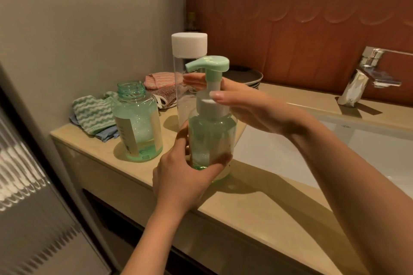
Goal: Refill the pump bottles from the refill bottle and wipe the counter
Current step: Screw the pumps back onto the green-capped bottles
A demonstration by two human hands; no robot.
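Left grip (178,169) was curled round the lower body of the pump bottle (212,140), thumb across the near side and fingers going round the left side, so it was properly holding it. Right grip (245,107) reached in from the sink side and pinched the white collar (212,107) under the mint pump head (207,65), thumb across the front and fingers tucked behind the stem. Both are just bare hands, fwiw. That bottle was upright near the front edge of the tabletop (257,203), just left of the sink (335,140). Honestly I couldn't tell if its base was sitting on the stone or just off it. The second bottle (138,123), same greenish clear kind with an open threaded neck, stood on the tabletop to the left, apart from the held one. The refill bottle (190,51), tall and clear with a white cap on, stood upright right behind the pump bottle and was partly hidden by it. Over at the back left corner, against the wall, there was a little heap of cloths: a green-and-white striped cloth (93,114) on top of a blue cloth (107,134), with a pink cloth (158,80) and a brown cloth (165,96) further back. A stack of dark plates (252,76) peeked out behind the right grip, and a chrome tap (366,73) stood at the back edge of the sink.
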